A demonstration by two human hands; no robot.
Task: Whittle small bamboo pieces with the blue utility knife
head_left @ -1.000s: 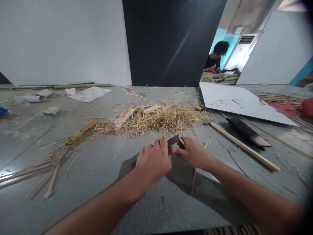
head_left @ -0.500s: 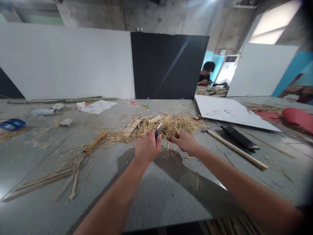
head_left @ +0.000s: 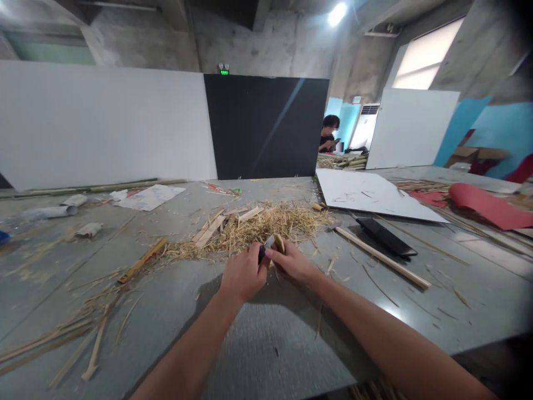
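We find the strip above the table, on the near side of the shavings, its end upright between the right thumb and fingers. The right hand is closed, gripping this strip. The left hand is closed around the dark handle of a knife, whose blade points up toward the strip. The two hands are close together; we cannot tell whether blade and strip touch.

Directly beyond the hands we note the heaped shavings, with flat slats lying at the left of the heap. Left of it we record a yellow tool, lying at a slant, and nearer the table's left edge some loose splints.

To the right of the hands we observe a pale rod, with a black case just beyond it. Farther back lies a white board, and to its right a red sheet. Behind the table stands a black panel; past its right edge we see a co-worker, seen from the side.
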